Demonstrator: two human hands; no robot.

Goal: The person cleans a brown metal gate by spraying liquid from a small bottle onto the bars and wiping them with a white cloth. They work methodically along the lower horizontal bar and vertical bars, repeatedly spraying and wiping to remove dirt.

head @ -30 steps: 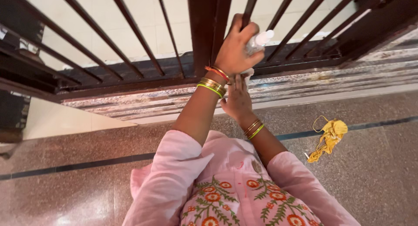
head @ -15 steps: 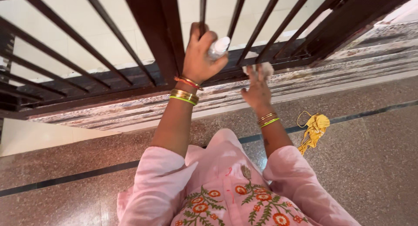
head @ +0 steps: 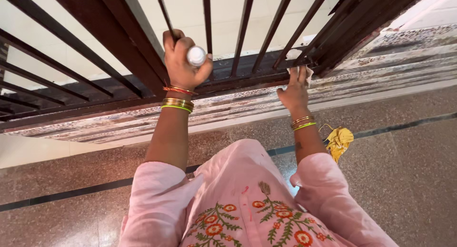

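Since the earlier frame my right hand (head: 296, 90) had slid right along the dark metal gate (head: 114, 42) toward its corner, while my left hand (head: 182, 61) stayed up on a bar. I judged the left grip was for steadying myself; its fingers were clamped around both the bar and a small white-capped bottle (head: 196, 56). The right fingers lay spread, pressing a white cloth (head: 307, 71) against the bottom rail. A yellow rag (head: 339, 141) lay on the floor (head: 404, 180).
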